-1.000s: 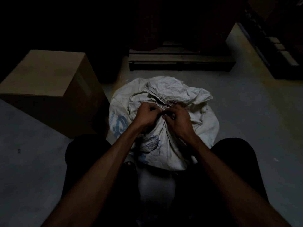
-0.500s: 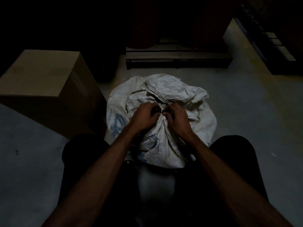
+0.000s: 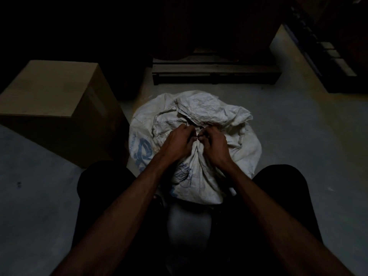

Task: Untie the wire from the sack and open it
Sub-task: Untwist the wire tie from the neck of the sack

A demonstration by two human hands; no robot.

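From the head camera, looking down, a big white sack (image 3: 199, 156) with blue print sits on the gray floor (image 3: 298, 136), right between the person's knees. Its top is bunched into a tight neck, and loose cloth flops over behind that neck. The left hand (image 3: 177, 143) and the right hand (image 3: 214, 146) are both on the neck, very close together, almost touching. The fingers of each hand are curled in and pressed together at the knot, as if pinching something small. The wire is too thin and the room too dark to see, so I cannot tell which hand has it. The sack is not open yet, so I think the untying is only partway done. A brown box (image 3: 57, 108) stands just beside the sack on the left, and a dark wooden pallet (image 3: 215, 73) lies farther back. What could go wrong: in this dim light the fingers may twist the wire the wrong way and make it tighter. A sharp wire end could also poke a finger or rip the cloth.
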